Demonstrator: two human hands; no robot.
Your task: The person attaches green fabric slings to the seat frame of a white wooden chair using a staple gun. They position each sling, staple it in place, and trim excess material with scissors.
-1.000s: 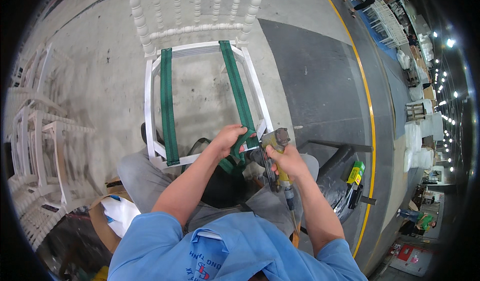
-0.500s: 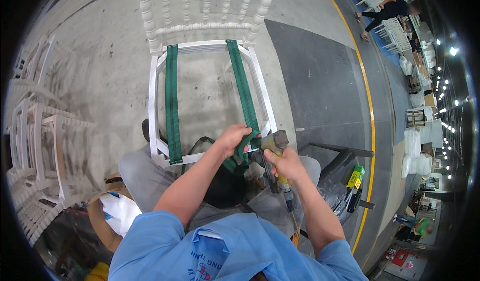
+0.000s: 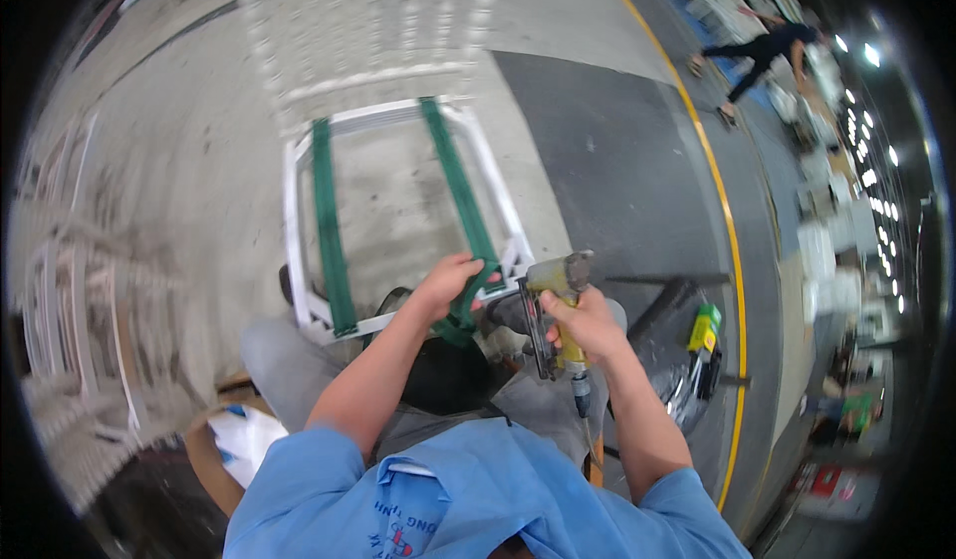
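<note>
A white chair frame with a turned-spindle back stands before me, its seat opening crossed lengthwise by two green webbing straps. The left strap lies flat from rail to rail. At the near right corner of the seat, my left hand is closed on the right strap, whose loose end hangs below the fingers. My right hand grips a yellow pneumatic staple gun, held just right of that corner. An air hose fitting shows at the gun's lower end.
Stacked white chairs stand at the left. A cardboard box holding white material sits by my left side. To the right are a dark plastic-wrapped thing and a green-yellow small box. Past the yellow floor line a person walks.
The staple gun in my right hand has come away from the seat corner, slightly to the right. My left hand keeps its hold on the strap. The whole view has shifted and blurred.
</note>
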